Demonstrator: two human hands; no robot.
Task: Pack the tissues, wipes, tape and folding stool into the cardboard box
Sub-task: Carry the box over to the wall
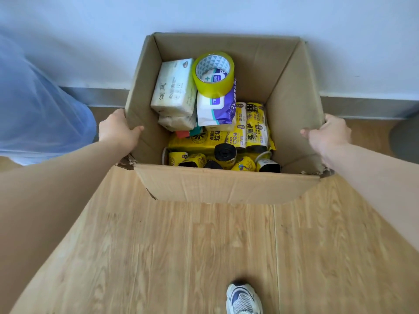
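An open cardboard box (226, 184) stands on the wooden floor against the wall. My left hand (118, 130) grips its left wall and my right hand (328, 134) grips its right wall. Inside, white tissue packs (174, 87) lie at the back left. A yellowish tape roll (213, 73) rests on a white and purple wipes pack (215, 109). Yellow bags and rolls of bin liners (226, 150) fill the bottom. No folding stool shows.
A pale blue fabric (38, 105) hangs at the left beside the box. A dark rounded object (405, 137) sits at the right edge. My white sneaker (243, 298) stands on the floor in front. A grey skirting board (362, 105) runs behind.
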